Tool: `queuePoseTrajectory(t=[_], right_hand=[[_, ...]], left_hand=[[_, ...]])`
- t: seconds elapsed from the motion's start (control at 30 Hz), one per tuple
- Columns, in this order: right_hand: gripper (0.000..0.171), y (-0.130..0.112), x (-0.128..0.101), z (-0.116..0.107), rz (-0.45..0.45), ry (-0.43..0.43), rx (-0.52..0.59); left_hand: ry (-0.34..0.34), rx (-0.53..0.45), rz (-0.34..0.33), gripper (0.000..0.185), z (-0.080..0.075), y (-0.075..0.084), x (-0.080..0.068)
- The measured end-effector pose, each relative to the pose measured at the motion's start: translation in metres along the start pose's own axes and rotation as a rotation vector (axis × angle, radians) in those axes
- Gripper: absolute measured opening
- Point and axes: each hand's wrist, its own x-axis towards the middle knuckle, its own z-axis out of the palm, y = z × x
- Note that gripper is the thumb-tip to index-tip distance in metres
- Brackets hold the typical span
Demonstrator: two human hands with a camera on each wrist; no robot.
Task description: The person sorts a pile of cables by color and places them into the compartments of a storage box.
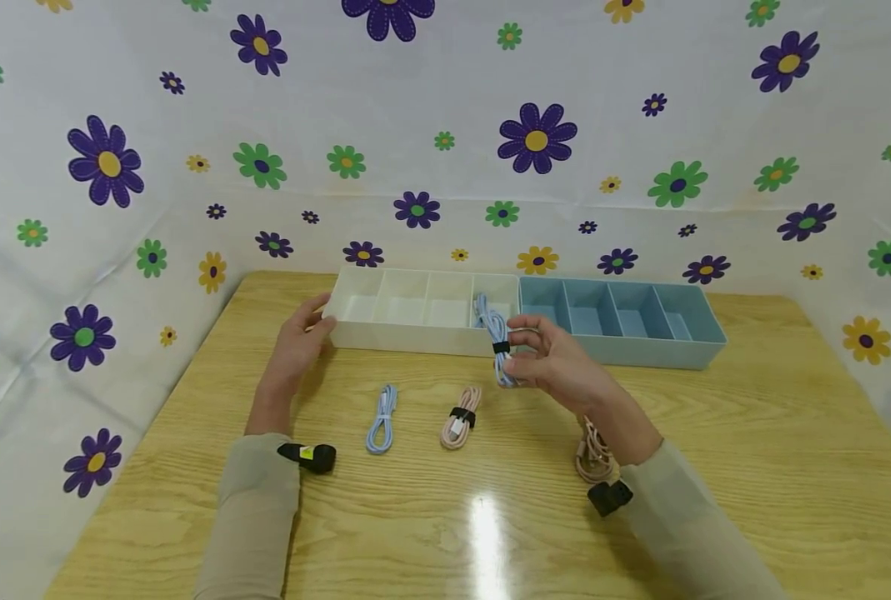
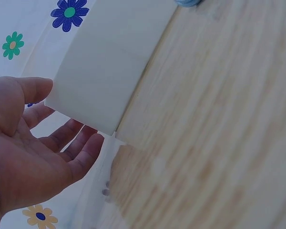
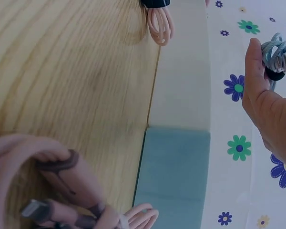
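Note:
My right hand (image 1: 561, 367) pinches a coiled light-blue charging cable (image 1: 496, 327) bound with a black strap. The bundle hangs over the front of the rightmost compartment of a white divided box (image 1: 407, 337). In the right wrist view, a metal connector shows beside the thumb. My left hand (image 1: 298, 346) touches the left end of the white box, its fingers loosely bent along the end wall in the left wrist view. Before the box lie another light-blue cable (image 1: 382, 421) and a pink cable (image 1: 462, 418) with a black strap.
A blue divided box (image 1: 633, 352) stands against the white box's right end. More pink cable (image 1: 593, 457) lies beneath the right forearm, partly hidden by it. Behind the boxes hangs a flowered cloth (image 1: 445, 167); the wooden table (image 1: 415, 517) spreads in front.

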Motion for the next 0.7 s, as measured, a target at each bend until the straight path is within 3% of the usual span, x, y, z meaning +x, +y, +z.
queuePoseTrajectory(t=[0.17,0.47,0.7], right_hand=[[0.071,-0.004,0.009,0.005,-0.005,0.015,0.011],[0.072,-0.009,0.030,0.007,-0.040,0.039,-0.014],[0.074,-0.014,0.047,0.008,0.002,0.124,0.009]], left_hand=[[0.000,-0.003,0.001,0.054,0.000,0.000,0.000],[0.007,0.001,-0.007,0.053,0.001,0.004,-0.001],[0.004,-0.013,-0.015,0.053,0.001,0.001,0.001]])
